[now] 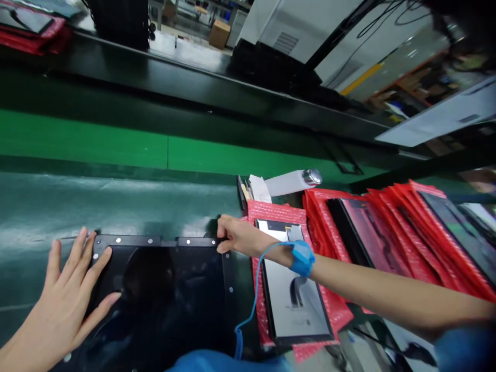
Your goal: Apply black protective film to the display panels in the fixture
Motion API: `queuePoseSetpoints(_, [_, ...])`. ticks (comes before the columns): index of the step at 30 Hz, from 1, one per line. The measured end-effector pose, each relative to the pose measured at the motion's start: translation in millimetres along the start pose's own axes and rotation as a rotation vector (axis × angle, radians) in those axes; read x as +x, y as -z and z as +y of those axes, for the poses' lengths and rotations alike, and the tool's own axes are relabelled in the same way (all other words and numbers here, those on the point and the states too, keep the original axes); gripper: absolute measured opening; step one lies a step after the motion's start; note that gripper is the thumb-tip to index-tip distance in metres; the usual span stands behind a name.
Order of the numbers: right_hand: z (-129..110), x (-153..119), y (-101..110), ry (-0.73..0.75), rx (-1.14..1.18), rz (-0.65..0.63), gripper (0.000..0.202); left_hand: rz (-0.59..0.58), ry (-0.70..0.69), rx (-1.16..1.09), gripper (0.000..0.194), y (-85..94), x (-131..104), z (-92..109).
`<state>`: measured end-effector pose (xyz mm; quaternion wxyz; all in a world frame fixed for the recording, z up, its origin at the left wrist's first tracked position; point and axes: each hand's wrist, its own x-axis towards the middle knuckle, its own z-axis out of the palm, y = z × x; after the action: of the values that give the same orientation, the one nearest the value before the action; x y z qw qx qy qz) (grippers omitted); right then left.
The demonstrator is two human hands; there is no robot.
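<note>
A dark glossy panel (pixel 174 294) with a black frame dotted by small white spots lies on the green table mat. My left hand (pixel 73 289) rests on its left edge and upper left corner, fingers spread. At the panel's upper right corner, my right hand (pixel 236 235) pinches the frame's edge between thumb and curled fingers. A blue wrist strap (pixel 302 257) with a cord is on my right wrist. Under my right forearm, a silver-backed screen module (pixel 294 299) lies on red bubble wrap (pixel 275 211).
Several red bubble-wrap sleeves (pixel 411 227) with screens lean in a row at the right. A white bottle (pixel 287 182) with a metal cap lies behind the screen module. A dark raised shelf (pixel 186 77) runs along the back, with red packages (pixel 34 44) at its left end.
</note>
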<state>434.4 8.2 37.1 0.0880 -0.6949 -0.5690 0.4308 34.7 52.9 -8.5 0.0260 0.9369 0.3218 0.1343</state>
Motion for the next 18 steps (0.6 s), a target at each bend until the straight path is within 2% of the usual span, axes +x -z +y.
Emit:
queuePoseSetpoints(9, [8.9,-5.6,-19.9,-0.04,0.075,0.128,0.036,-0.03,-0.003,-0.001,0.075,7.0,7.3,0.2])
queuePoseSetpoints(12, [11.3,-11.7,-36.4,-0.033,0.115,0.303,0.043,-0.011,-0.011,0.011,0.072,12.6,7.7,3.7])
queuePoseSetpoints(14, [11.6,-25.3,-53.7,0.005,0.17,0.493,0.044,-0.02,0.001,0.027,0.069,18.0,4.4,7.7])
queuePoseSetpoints(16, [13.1,-47.9,-75.0,0.039,0.228,0.62,0.045,-0.059,0.022,0.037,0.064,22.7,-4.4,10.0])
queuePoseSetpoints(18, [16.6,-77.0,-96.9,0.042,0.273,0.579,0.053,-0.107,0.018,0.005,0.063,25.0,-18.5,7.8])
